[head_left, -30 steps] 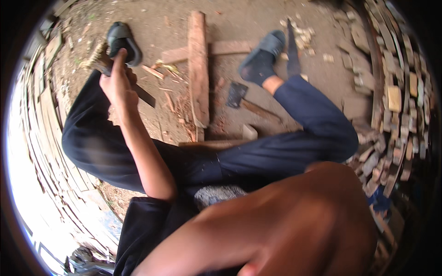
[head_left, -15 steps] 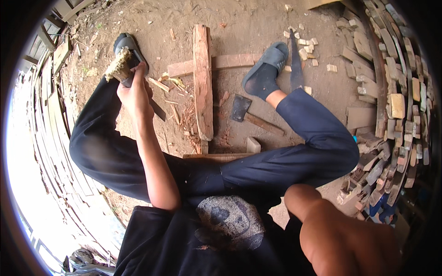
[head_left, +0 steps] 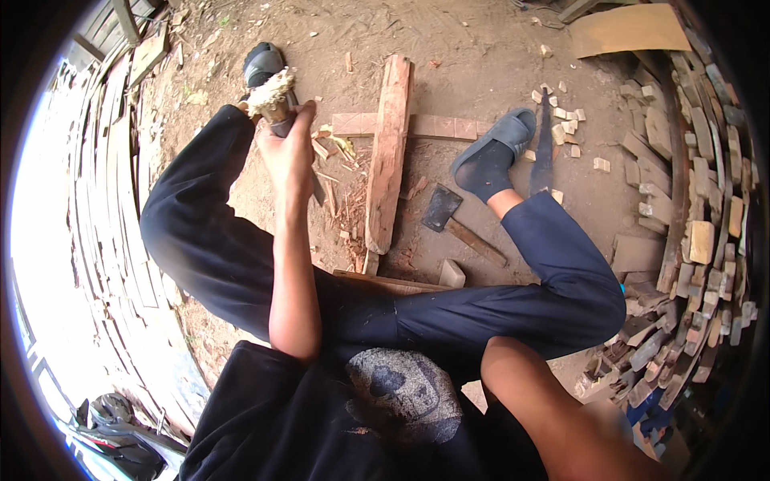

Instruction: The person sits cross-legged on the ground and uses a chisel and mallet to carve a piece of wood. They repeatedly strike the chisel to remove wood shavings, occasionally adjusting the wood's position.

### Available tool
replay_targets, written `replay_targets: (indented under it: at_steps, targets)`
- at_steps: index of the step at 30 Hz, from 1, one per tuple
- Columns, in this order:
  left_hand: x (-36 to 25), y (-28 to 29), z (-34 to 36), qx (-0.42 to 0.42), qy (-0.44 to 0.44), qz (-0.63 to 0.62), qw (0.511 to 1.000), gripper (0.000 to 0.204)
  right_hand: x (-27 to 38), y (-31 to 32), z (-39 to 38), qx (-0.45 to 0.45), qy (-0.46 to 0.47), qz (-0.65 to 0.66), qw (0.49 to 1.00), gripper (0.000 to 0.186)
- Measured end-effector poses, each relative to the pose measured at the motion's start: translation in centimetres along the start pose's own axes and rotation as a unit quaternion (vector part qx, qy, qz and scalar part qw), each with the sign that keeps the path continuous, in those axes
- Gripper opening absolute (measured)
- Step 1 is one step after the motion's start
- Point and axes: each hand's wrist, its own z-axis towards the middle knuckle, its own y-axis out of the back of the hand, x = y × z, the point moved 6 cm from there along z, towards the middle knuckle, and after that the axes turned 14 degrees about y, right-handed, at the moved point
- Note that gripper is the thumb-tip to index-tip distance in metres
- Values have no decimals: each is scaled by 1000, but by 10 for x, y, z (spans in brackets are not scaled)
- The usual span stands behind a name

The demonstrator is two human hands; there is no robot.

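The left head-worn fisheye camera looked steeply down from head height — close over the shirt (head_left: 277, 409), farther from the ground (head_left: 465, 64) — and spanned both legs (head_left: 497, 317).

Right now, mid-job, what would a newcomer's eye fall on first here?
Probably the tool with a frayed, pale top, gripped in the left hand at upper left. Next, the thick reddish plank lying across another plank near the centre, and the dark-headed hatchet to its right.
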Motion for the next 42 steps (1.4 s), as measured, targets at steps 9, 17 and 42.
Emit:
replay_targets:
  at_steps: [9, 17, 42]
  targets:
    - [7, -8, 7, -3, -42, 47, 998, 16, -12, -4, -8, -28, -14, -14, 999, 26]
    - [6, -4, 5, 4, -30, 23, 999, 17, -4, 4, -6, -33, -20, -5, 999, 25]
    - [7, -40, -2, 139, 46, -52, 988, 22, 43, 69, -8, -98, 16, 62, 993, 22]
